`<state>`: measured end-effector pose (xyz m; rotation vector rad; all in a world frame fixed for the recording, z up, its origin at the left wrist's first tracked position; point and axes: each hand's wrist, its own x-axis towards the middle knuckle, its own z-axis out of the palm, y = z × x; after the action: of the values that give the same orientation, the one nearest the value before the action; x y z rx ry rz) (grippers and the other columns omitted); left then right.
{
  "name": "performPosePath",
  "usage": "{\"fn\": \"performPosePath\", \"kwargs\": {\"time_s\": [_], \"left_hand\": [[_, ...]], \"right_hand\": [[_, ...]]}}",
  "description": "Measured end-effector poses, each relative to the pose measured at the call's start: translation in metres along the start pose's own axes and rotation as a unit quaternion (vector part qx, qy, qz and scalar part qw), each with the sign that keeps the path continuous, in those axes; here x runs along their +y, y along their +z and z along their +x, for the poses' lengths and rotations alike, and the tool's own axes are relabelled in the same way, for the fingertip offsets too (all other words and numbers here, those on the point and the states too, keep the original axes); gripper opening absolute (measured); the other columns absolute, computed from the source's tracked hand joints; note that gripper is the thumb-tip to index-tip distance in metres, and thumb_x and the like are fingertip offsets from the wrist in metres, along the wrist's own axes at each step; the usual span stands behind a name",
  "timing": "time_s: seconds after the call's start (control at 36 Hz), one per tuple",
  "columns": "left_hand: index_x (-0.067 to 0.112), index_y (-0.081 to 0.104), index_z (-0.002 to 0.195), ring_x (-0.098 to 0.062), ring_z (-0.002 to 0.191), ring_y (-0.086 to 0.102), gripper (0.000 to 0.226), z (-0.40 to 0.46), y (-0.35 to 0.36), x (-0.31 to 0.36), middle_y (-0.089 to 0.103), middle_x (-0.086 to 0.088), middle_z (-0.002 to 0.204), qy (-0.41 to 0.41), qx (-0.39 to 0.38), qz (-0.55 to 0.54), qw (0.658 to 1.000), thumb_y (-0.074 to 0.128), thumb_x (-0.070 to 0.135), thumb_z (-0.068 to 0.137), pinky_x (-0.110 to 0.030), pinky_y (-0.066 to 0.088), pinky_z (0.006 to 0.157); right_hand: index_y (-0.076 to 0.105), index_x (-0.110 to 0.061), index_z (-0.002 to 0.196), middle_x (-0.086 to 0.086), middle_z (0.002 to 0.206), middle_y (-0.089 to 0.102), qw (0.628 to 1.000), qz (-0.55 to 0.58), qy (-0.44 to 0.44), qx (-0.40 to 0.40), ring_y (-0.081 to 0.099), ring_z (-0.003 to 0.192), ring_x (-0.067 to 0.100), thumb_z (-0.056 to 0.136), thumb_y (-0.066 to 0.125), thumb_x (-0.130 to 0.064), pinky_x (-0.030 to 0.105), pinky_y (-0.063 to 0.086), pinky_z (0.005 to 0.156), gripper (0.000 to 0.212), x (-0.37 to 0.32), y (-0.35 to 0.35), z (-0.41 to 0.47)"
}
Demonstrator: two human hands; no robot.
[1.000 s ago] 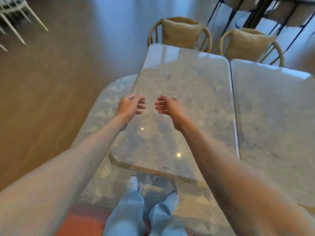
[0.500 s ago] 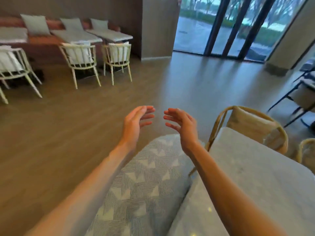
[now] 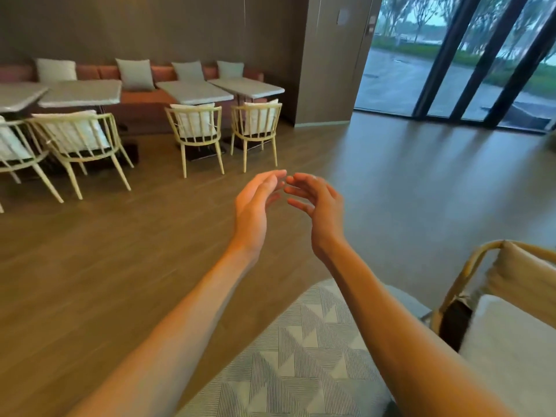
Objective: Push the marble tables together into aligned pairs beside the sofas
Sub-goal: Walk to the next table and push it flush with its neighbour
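Both hands float empty above the wood floor [image 3: 120, 281], the left hand [image 3: 255, 206] and right hand [image 3: 316, 203] with fingers loosely spread, fingertips nearly meeting. The marble tables [image 3: 222, 90] stand far beyond the hands, in pairs along the sofa [image 3: 141, 97] by the back wall.

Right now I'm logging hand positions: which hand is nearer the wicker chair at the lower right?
Right. The right hand is held up on the side of the wicker chair; the left hand is beyond it, further from the chair. Neither touches it.
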<state>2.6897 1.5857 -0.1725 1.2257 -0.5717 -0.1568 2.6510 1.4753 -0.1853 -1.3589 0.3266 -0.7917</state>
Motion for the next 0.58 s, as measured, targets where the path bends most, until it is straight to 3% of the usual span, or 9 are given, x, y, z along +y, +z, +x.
{"fn": "performPosePath", "kwargs": {"time_s": [0.19, 0.58], "left_hand": [[0.025, 0.073, 0.107, -0.019, 0.116, 0.064, 0.03, 0.125, -0.016, -0.049, 0.072, -0.004, 0.117, 0.018, 0.008, 0.03, 0.999, 0.046, 0.032, 0.096, -0.045, 0.047, 0.106], [0.017, 0.071, 0.111, -0.019, 0.112, 0.065, 0.036, 0.376, 0.001, -0.123, 0.072, -0.003, 0.115, -0.002, 0.019, 0.041, 0.999, 0.046, 0.037, 0.094, -0.046, 0.049, 0.104]], "right_hand": [[0.075, -0.018, 0.101, 0.001, 0.099, 0.078, 0.999, -0.022, -0.019, -0.023, 0.074, 0.097, 0.02, 0.105, 0.048, -0.025, 0.036, 0.062, 0.087, 0.027, 0.042, 0.024, 0.12], [0.074, -0.012, 0.107, 0.003, 0.102, 0.077, 0.999, -0.046, -0.014, 0.005, 0.074, 0.097, 0.022, 0.106, 0.048, -0.025, 0.036, 0.062, 0.086, 0.03, 0.086, 0.049, 0.374]]}}
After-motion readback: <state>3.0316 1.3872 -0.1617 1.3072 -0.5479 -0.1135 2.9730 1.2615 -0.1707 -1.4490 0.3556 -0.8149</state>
